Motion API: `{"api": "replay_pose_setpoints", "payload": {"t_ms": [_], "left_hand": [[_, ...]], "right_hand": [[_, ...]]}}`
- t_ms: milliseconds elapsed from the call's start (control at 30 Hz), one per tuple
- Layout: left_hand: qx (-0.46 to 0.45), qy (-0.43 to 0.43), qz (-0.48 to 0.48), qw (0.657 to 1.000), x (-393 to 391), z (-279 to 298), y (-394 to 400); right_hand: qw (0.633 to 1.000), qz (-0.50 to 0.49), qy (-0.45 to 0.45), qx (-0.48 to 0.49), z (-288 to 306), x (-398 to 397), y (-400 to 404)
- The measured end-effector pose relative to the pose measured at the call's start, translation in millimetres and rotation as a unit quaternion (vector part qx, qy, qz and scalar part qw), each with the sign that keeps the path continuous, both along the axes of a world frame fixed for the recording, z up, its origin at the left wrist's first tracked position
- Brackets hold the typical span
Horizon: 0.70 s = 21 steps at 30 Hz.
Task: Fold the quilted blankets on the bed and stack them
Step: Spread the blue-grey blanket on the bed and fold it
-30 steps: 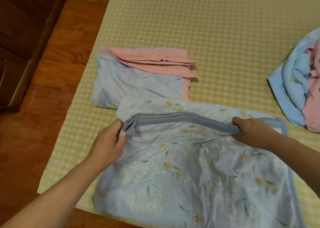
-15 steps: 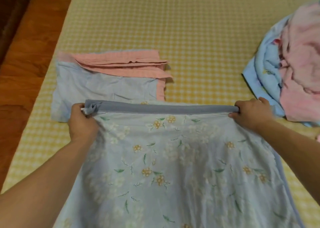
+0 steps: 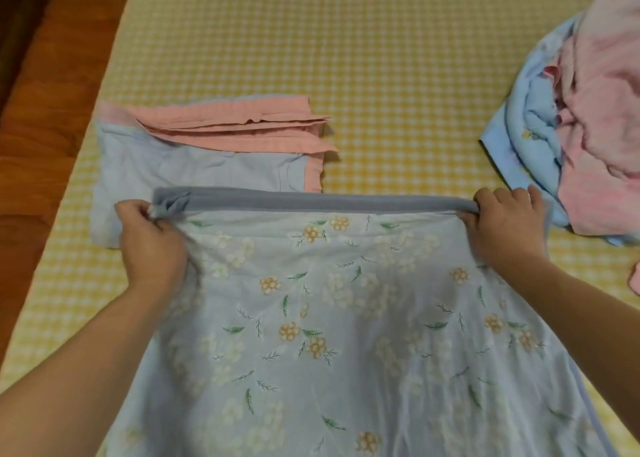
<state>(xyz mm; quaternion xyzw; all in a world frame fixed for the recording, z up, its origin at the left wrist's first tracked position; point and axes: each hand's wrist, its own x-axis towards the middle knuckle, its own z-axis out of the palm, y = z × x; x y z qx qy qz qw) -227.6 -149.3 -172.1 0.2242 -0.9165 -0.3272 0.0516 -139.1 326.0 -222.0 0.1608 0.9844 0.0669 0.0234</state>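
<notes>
Blanket edge taut between grips — left; right

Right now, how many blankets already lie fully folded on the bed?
1: the pink-edged folded blanket lies beyond the left hand. The floral blanket is held; the heap is unfolded and may hide more.

Seen from the head camera: floral blue blanket stretched taut near the bed's near edge, grey border on top. Left hand pinched one end of that border, right hand gripped the other. Folded blue-and-pink blanket lay just beyond, toward the bed's left edge, partly overlapped. Crumpled blue and pink blankets heaped at the right edge. Wooden floor left of the bed.
</notes>
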Motion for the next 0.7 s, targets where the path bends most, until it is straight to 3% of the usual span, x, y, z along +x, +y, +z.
{"api": "replay_pose_setpoints", "payload": {"t_ms": [67,133,233,333,400,500,600,633,700], "left_hand": [[-0.125,-0.045,-0.034,0.991,4,-10,12],[-0.221,-0.016,-0.175,0.959,38,-12,37],[-0.207,-0.05,-0.402,0.89,142,-5,82],[-0.202,-0.149,-0.496,0.831,244,-5,88],[-0.209,-0.223,-0.414,0.858,275,-8,59],[-0.181,-0.289,-0.174,0.924,278,5,-10],[0.045,-0.339,0.038,0.939,251,30,-70],[0.121,-0.351,0.067,0.926,244,37,-82],[0.156,-0.355,0.013,0.922,235,51,-98]], "right_hand": [[0.998,-0.056,-0.03,-0.026,0,-9,-11],[0.994,-0.051,0.026,-0.093,10,-6,-39],[0.977,0.038,0.042,-0.204,36,60,-123],[0.947,0.154,-0.025,-0.28,49,169,-198],[0.944,0.165,-0.087,-0.272,33,222,-206],[0.952,0.075,-0.152,-0.256,17,240,-185],[0.948,0.063,-0.16,-0.268,25,232,-182],[0.945,0.081,-0.164,-0.27,30,230,-188],[0.938,0.122,-0.171,-0.278,36,230,-204]]}}
